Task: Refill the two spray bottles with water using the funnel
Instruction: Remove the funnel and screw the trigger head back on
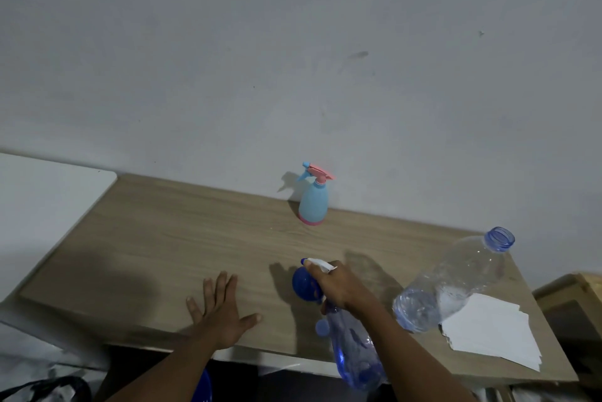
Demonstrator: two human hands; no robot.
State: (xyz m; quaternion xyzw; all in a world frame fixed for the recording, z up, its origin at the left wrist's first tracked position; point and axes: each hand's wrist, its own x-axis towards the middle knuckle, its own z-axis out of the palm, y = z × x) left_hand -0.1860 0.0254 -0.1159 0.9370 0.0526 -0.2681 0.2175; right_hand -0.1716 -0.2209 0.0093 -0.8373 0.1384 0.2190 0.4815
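Right hand [338,289] grips the clear sprayer [353,357] by its head.
Left hand [221,313] lies flat on the table [163,238], fingers spread — funnel [303,284] just beside the right hand, pastel sprayer [313,206] back by the wall [293,59].

One head-worn view looks forward and down, close over the wooden table [163,238], towards the grey wall [293,43]; left hand [224,320] and right hand [342,291] show low in frame
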